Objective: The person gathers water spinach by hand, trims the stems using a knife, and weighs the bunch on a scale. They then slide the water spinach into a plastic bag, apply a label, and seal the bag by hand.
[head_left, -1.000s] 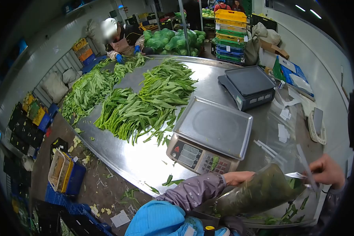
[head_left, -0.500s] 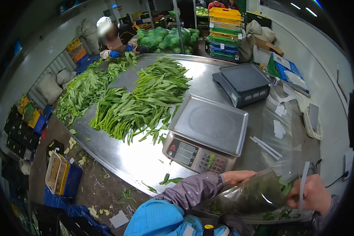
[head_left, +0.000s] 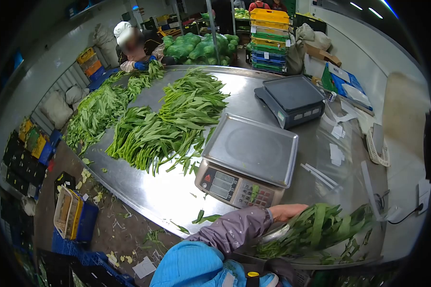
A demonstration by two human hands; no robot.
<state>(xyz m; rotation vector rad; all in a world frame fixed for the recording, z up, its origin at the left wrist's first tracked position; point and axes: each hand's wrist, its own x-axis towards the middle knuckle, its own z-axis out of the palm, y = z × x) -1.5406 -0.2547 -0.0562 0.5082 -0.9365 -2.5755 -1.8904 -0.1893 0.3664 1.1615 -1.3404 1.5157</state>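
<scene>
My left hand [head_left: 288,212] reaches in from the purple sleeve and is closed over a bundle of long leafy greens [head_left: 318,227] at the table's lower right. The leaves show uncovered, pointing right, with some clear film near the stems. My right hand is not visible. Just above my left hand stands a silver scale [head_left: 251,148] with an empty steel pan and a small leaf on its keypad. Larger piles of greens [head_left: 191,100] lie left of the scale.
A dark scale [head_left: 292,98] stands farther back. White strips [head_left: 321,176] and clear film lie at the right, near a white basket [head_left: 377,148]. Across the metal table [head_left: 177,191] a person with blue gloves [head_left: 141,65] handles greens. A blurred tan shape [head_left: 407,115] shows at the right.
The clear wrapping around the bundle has come away from the leaves. My right hand has moved from the bundle's right end out of view. My left hand remains on the bundle.
</scene>
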